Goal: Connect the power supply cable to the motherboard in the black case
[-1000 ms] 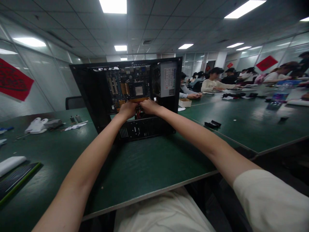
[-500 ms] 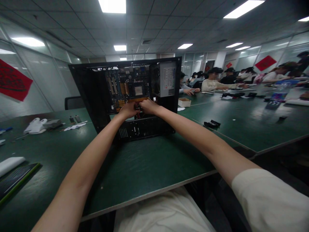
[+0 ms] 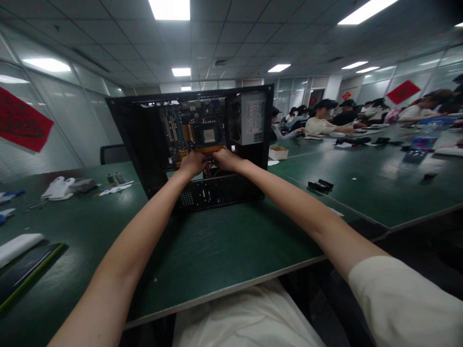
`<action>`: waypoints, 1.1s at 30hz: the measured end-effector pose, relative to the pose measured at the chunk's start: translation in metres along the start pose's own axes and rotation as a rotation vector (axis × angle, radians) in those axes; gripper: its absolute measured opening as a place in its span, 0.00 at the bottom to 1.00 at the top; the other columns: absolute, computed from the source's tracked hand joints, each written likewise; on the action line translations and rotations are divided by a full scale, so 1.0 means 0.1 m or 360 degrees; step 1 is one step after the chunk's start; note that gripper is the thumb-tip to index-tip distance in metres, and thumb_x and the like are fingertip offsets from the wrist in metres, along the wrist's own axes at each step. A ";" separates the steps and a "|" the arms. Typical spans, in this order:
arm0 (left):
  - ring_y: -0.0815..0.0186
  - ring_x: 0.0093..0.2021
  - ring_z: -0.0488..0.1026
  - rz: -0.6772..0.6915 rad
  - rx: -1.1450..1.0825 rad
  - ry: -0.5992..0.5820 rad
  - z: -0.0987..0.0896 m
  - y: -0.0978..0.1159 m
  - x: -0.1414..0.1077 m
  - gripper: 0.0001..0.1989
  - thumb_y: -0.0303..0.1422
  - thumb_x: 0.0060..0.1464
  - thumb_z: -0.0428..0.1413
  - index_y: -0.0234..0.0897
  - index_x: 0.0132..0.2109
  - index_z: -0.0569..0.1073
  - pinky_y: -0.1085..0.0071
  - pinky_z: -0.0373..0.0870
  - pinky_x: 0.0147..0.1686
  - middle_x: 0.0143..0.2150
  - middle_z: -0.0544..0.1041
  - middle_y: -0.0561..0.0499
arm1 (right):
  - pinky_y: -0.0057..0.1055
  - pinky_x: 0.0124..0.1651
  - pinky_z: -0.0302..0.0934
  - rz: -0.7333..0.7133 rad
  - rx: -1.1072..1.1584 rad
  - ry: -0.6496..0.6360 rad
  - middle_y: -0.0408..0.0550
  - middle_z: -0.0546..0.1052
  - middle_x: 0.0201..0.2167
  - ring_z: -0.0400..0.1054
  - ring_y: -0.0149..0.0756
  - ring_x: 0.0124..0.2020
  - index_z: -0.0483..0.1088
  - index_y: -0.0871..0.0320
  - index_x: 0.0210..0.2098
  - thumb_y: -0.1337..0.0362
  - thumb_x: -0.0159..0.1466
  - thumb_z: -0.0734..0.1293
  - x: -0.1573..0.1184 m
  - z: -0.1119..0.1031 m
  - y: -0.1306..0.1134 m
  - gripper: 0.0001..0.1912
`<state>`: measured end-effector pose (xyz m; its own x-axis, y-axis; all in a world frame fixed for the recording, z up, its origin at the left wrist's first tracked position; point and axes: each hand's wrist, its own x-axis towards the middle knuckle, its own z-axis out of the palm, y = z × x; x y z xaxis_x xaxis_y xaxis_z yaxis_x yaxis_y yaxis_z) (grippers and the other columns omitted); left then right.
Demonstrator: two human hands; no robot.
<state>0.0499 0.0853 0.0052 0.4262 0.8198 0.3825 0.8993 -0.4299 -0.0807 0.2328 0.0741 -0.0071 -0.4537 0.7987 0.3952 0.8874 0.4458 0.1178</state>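
An open black computer case (image 3: 144, 140) stands upright on the green table (image 3: 231, 241). Inside it are a motherboard (image 3: 188, 118) and, at upper right, a silver power supply (image 3: 252, 118). Both hands reach into the lower middle of the case, close together. My left hand (image 3: 193, 163) has its fingers curled at the board's lower edge. My right hand (image 3: 227, 159) is closed just right of it, below an orange slot (image 3: 209, 150). Thin red and dark cables (image 3: 209, 171) hang between and under the fingers. What either hand grips is too small to make out.
At left lie a white bag (image 3: 58, 188), small grey parts and a green-edged black box (image 3: 31, 270). Right of the case are an open small box (image 3: 278, 153) and black brackets (image 3: 320, 185). Other people sit farther along the tables.
The view has shifted slightly. My right hand has moved a little right, widening the gap between the hands, and more of the cables shows.
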 end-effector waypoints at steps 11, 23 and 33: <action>0.44 0.58 0.81 0.0028 0.0055 -0.0018 -0.08 0.08 -0.06 0.19 0.35 0.67 0.53 0.41 0.57 0.86 0.54 0.78 0.57 0.56 0.85 0.39 | 0.42 0.57 0.72 0.0145 -0.0205 -0.0034 0.71 0.82 0.53 0.78 0.56 0.55 0.82 0.70 0.54 0.72 0.75 0.61 -0.09 -0.05 -0.03 0.18; 0.42 0.58 0.81 0.0072 0.0121 -0.0017 -0.06 0.08 -0.05 0.20 0.32 0.66 0.52 0.40 0.55 0.86 0.54 0.79 0.55 0.55 0.84 0.36 | 0.42 0.58 0.72 0.0242 -0.0189 -0.0037 0.68 0.82 0.56 0.78 0.56 0.57 0.84 0.63 0.53 0.71 0.72 0.65 -0.11 -0.15 -0.08 0.17; 0.43 0.56 0.81 0.0047 0.0121 -0.0032 -0.11 0.12 -0.12 0.18 0.31 0.66 0.51 0.40 0.51 0.87 0.55 0.78 0.54 0.53 0.85 0.36 | 0.39 0.54 0.73 0.0236 -0.0189 0.0002 0.68 0.83 0.53 0.80 0.54 0.54 0.84 0.64 0.52 0.69 0.74 0.65 -0.10 -0.09 -0.07 0.16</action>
<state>0.0542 0.0661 0.0102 0.4539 0.8149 0.3605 0.8908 -0.4248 -0.1614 0.2320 0.0589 -0.0034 -0.3174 0.8514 0.4175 0.9479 0.2725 0.1648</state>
